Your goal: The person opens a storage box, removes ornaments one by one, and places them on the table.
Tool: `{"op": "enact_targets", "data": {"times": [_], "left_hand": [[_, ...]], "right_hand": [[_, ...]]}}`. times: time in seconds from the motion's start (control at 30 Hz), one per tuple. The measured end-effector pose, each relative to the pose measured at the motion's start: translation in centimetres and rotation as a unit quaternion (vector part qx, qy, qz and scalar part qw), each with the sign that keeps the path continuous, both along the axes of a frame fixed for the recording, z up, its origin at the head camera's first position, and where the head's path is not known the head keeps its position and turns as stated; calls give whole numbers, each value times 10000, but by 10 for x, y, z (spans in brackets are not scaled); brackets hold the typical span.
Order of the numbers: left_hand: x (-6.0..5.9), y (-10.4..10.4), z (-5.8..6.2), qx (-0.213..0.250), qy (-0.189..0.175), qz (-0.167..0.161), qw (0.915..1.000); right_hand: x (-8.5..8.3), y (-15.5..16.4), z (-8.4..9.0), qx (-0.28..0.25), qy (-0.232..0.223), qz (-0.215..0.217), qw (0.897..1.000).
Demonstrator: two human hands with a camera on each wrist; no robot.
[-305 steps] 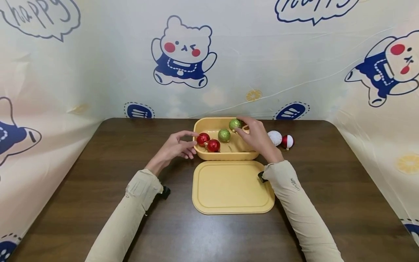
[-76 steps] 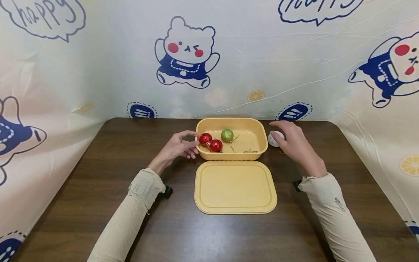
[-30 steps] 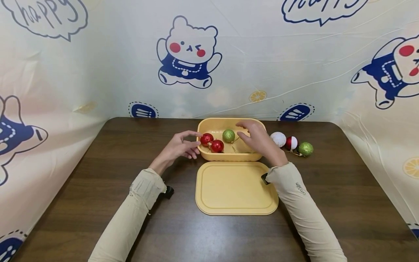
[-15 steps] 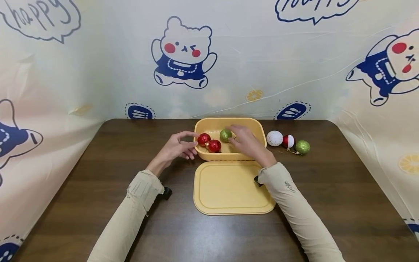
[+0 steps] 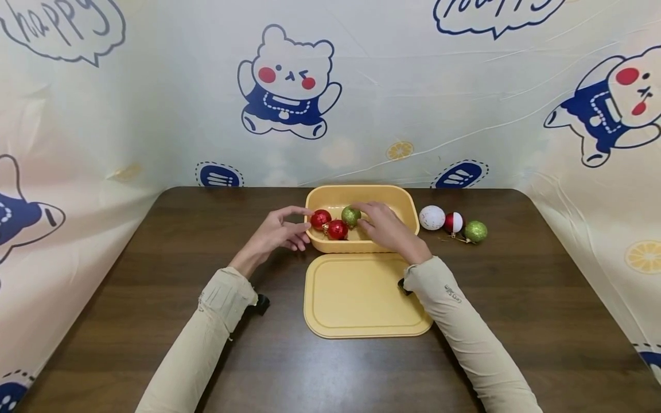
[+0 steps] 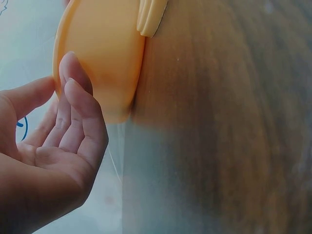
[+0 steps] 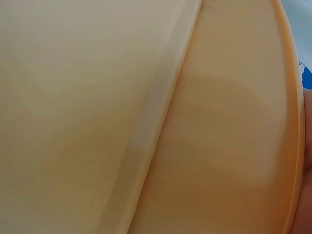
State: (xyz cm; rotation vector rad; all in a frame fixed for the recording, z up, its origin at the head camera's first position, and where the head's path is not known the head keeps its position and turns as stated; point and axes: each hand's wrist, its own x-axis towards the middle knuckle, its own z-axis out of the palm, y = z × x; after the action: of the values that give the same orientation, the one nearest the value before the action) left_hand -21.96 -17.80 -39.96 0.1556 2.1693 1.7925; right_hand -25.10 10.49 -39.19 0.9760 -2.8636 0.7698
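Desk (image 5: 330, 373): dark wood grain, soft glare up front
Sheet (image 5: 372, 97): pale, bear print, behind and down both sides
Green ball (image 5: 350, 217): in the yellow box (image 5: 361, 247), near two red balls (image 5: 338, 230), just left of the right grip (image 5: 386, 228)
Right grip: fingertips at that ball, can't tell if it's pinched
Left grip (image 5: 273, 232): fingers loosely bent, tips on box's left rim
Lid (image 5: 361, 298): flat, nearer side of box

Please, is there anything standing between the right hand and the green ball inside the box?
Nothing visible: the right hand is at the green ball, on its right; two red balls lie on its left.
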Motion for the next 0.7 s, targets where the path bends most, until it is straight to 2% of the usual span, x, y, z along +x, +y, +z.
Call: {"op": "enact_targets", "data": {"times": [0.3, 0.53, 0.7], "left_hand": [[-1, -1, -2, 12, -4, -5, 10000], [-1, -1, -2, 66, 21, 36, 10000], [-2, -1, -3, 71, 36, 27, 10000]], "right_hand": [[-1, 2, -2, 163, -190, 332, 9991], [-4, 0, -2, -162, -418, 56, 9990], [-3, 1, 0, -363, -594, 19, 9976]]}}
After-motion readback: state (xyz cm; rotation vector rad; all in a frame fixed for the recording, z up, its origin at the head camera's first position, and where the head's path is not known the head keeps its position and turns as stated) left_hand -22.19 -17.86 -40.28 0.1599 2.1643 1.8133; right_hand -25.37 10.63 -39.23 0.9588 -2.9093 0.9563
